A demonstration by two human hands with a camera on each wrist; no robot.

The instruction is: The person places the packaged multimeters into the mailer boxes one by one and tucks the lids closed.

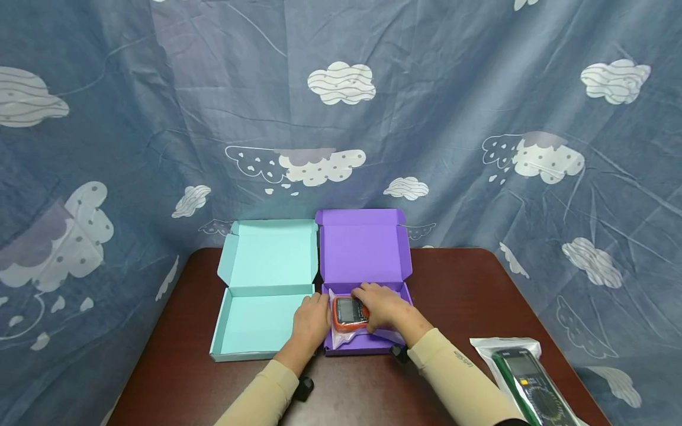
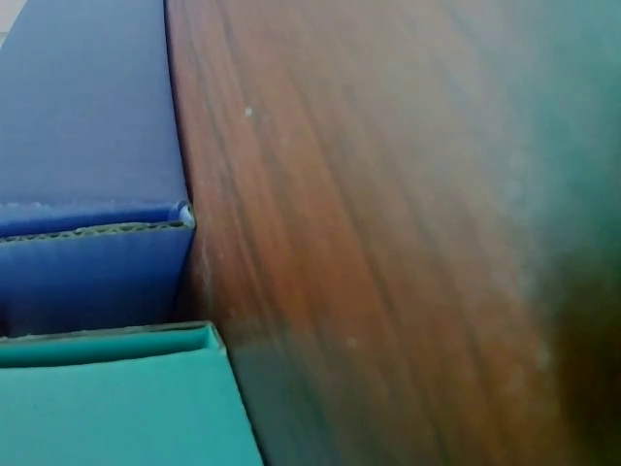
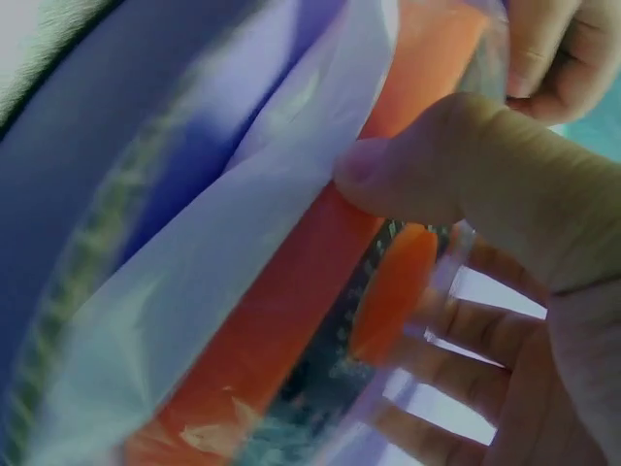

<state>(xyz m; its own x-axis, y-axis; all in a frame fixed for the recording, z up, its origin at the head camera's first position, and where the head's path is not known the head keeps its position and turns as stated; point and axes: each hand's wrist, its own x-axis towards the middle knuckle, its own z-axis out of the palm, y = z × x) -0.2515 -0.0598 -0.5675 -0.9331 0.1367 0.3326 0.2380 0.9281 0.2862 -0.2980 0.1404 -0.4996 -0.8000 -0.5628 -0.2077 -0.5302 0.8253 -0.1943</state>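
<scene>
Orange meter: sits within the walls of the open purple box, toward its left wall, inside a clear bag. Screen faces up; whether the meter rests fully on the box floor cannot be told.

Right hand: grip holds the bagged meter. Right wrist view shows the thumb against one orange edge and the fingers spread along the opposite side, with the film between skin and casing.

Left hand: at the left wall of the purple box, next to the bag and the screen end of the meter. Cannot tell whether its grip pinches the film or the box wall, or merely touches; its own wrist view shows only box corners and wood grain.

Surroundings: teal box, lid raised, stands just left of the purple box on the brown tabletop. Green meter, also bagged, lies at the near right, well apart from both boxes. Blue cloud-print curtain hangs behind. Both forearms wear beige sleeves.
</scene>
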